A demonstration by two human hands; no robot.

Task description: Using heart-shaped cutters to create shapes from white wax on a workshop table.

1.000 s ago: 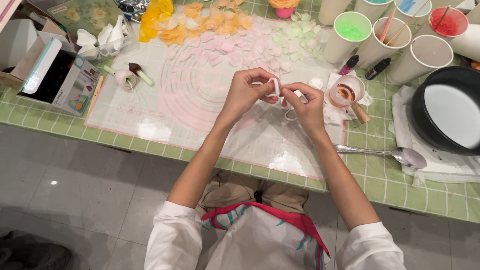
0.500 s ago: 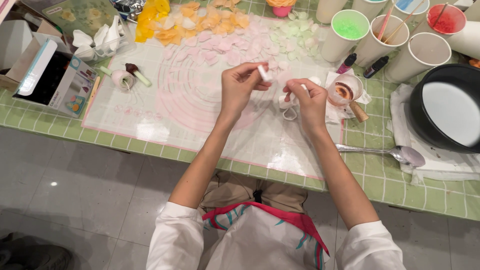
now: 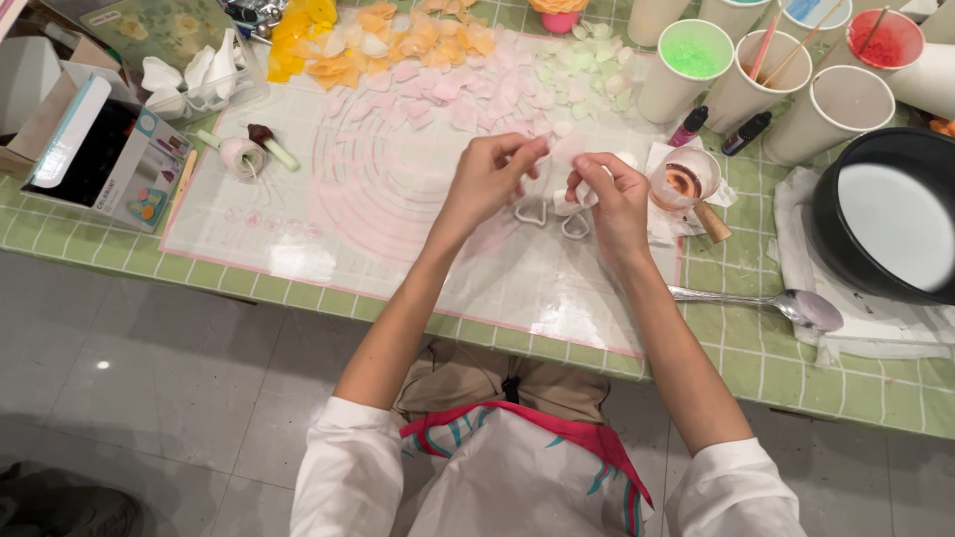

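A translucent silicone baking mat with pink ring markings [image 3: 398, 199] is lying on the green tiled table [image 3: 776, 368]. Above it, the left hand [image 3: 487, 179] and right hand [image 3: 612, 199] are both pinching a thin pale pink petal piece [image 3: 565, 149] between fingertips, just over two small white teardrop-shaped cutters [image 3: 552, 214].

Pink-ringed clear mat [image 3: 328, 199], green-tiled table [image 3: 796, 368], pale-pink petal [image 3: 569, 147].

At about nine o'clock on the green-tiled counter [image 3: 418, 316] lies an open white carton [image 3: 95, 149] with a teal rim, dark interior and colourful shape pictures, a plain cardboard box [image 3: 45, 104] just behind it.
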